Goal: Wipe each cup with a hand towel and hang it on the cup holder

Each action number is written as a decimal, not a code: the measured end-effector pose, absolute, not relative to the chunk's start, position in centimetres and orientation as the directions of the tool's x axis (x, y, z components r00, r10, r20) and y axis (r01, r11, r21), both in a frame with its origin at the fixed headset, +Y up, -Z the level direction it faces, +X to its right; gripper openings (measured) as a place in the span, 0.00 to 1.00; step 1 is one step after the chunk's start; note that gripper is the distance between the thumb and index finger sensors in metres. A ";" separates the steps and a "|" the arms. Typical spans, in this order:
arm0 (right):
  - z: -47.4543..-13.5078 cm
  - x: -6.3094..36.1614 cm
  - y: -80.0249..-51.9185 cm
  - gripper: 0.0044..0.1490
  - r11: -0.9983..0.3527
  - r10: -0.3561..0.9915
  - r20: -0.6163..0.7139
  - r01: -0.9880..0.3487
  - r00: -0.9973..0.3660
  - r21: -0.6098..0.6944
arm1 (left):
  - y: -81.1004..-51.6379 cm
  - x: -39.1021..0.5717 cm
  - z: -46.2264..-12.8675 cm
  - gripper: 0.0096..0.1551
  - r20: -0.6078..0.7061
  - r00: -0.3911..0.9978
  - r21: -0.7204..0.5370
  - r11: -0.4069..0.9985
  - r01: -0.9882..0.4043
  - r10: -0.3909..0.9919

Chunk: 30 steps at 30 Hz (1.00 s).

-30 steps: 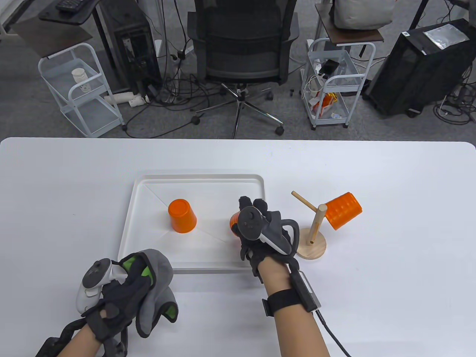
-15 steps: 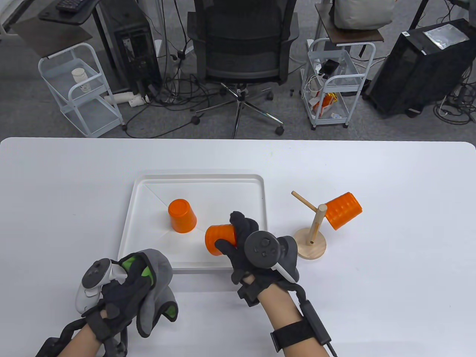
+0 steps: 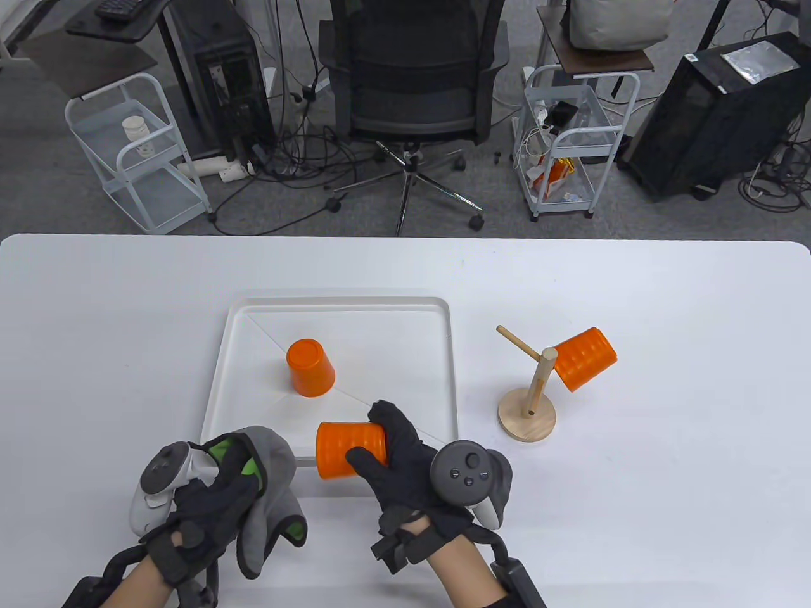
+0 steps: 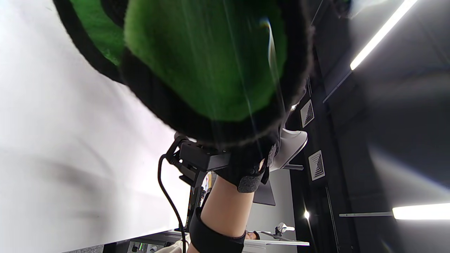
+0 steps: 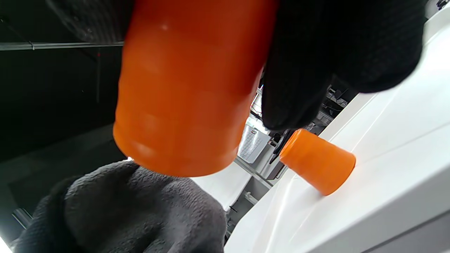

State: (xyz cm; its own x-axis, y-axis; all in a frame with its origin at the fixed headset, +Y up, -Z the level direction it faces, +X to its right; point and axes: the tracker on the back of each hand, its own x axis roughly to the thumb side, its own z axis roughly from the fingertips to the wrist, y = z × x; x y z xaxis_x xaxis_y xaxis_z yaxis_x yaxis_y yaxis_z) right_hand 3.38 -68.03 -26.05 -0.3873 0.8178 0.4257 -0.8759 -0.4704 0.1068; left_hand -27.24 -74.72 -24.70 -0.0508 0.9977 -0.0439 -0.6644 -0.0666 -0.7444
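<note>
My right hand (image 3: 380, 446) grips an orange ribbed cup (image 3: 345, 448) (image 5: 186, 88), held on its side above the near edge of the white tray (image 3: 253, 313). Its open end points left at the grey and green hand towel (image 3: 269, 478) (image 5: 119, 211) (image 4: 207, 56), which my left hand (image 3: 209, 500) holds bunched close by. A second orange cup (image 3: 309, 367) (image 5: 318, 160) stands upside down in the tray. A third orange cup (image 3: 584, 358) hangs on the right peg of the wooden cup holder (image 3: 529, 396); the holder's left peg is bare.
The tray sits mid-table, with the cup holder to its right. Beyond the far table edge are an office chair (image 3: 412, 82), two white carts (image 3: 136, 152) and a black computer case (image 3: 716, 107).
My right hand lifted the cup from the tray's right part, turned it on its side and carried it left and nearer, up to the towel. The left hand barely moved.
</note>
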 end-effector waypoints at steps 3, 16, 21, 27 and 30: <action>-25.5 3.3 -69.1 0.52 -0.450 0.826 0.430 -0.886 -0.364 0.113 | -74.8 -27.2 -24.7 0.48 -0.042 -0.050 -0.745 -0.064 -0.664 0.998; -24.9 2.6 -70.6 0.52 -0.345 0.897 0.361 -0.914 -0.255 0.213 | -74.7 -26.1 -24.2 0.47 0.022 -0.046 -0.807 -0.010 -0.591 0.999; -24.7 2.3 -70.8 0.52 -0.348 0.896 0.369 -0.907 -0.248 0.236 | -74.7 -25.5 -23.9 0.47 0.064 -0.033 -0.836 0.035 -0.547 0.997; -24.5 1.9 -71.1 0.52 -0.331 0.911 0.345 -0.899 -0.226 0.287 | -74.7 -25.0 -23.6 0.48 0.108 -0.009 -0.854 0.088 -0.513 0.994; -24.4 1.7 -71.2 0.52 -0.316 0.919 0.334 -0.898 -0.209 0.305 | -74.7 -24.9 -23.5 0.48 0.121 -0.001 -0.856 0.103 -0.506 0.993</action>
